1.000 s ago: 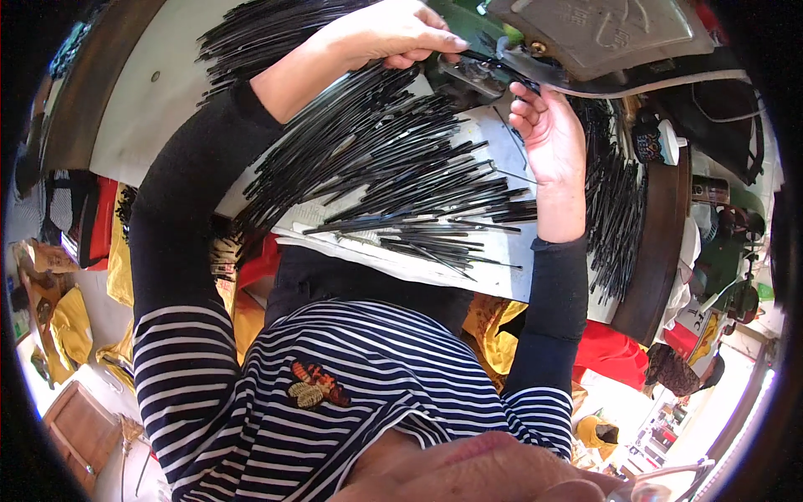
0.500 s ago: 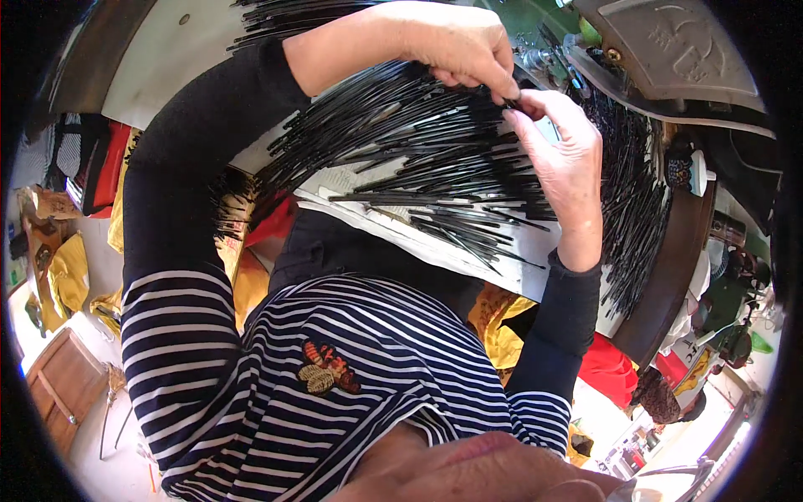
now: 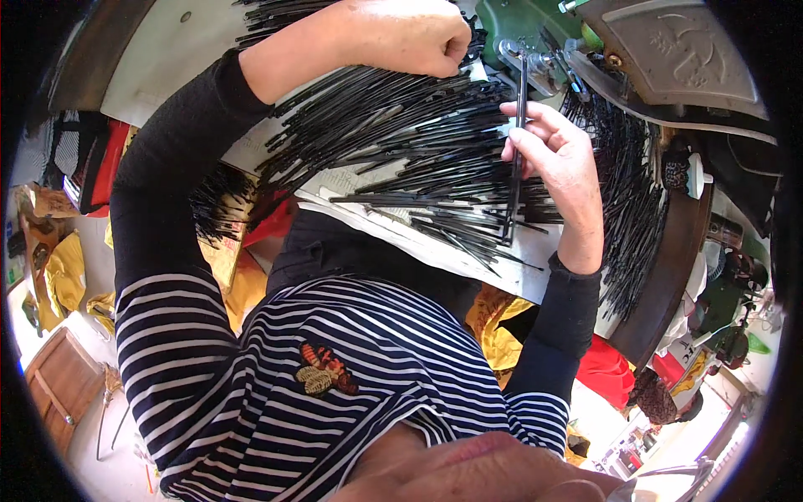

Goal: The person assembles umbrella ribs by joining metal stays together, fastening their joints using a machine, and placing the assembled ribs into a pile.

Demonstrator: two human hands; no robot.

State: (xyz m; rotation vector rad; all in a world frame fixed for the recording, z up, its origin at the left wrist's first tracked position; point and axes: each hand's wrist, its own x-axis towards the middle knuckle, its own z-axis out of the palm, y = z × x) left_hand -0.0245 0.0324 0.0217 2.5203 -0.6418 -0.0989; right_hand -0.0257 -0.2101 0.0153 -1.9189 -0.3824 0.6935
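Observation:
Between the thumb and fingers of my right hand is a narrow black strip, held lengthwise, its far end near the machine's clear plastic part. My left hand is farther off to the left, above the far side of a big spread of similar black strips. Its fingers are curled in; whatever they grip, if anything, is hidden from me. The strips lie fanned out over a white table, many overlapping.
A grey machine head with a green bed stands at the far right. More black strips hang beside it over the table's brown edge. Yellow bags and red cloth lie below the table.
My hands have come apart from where they met beside the machine. The left moved left; the right came slightly nearer, and its black strip now shows at full length.

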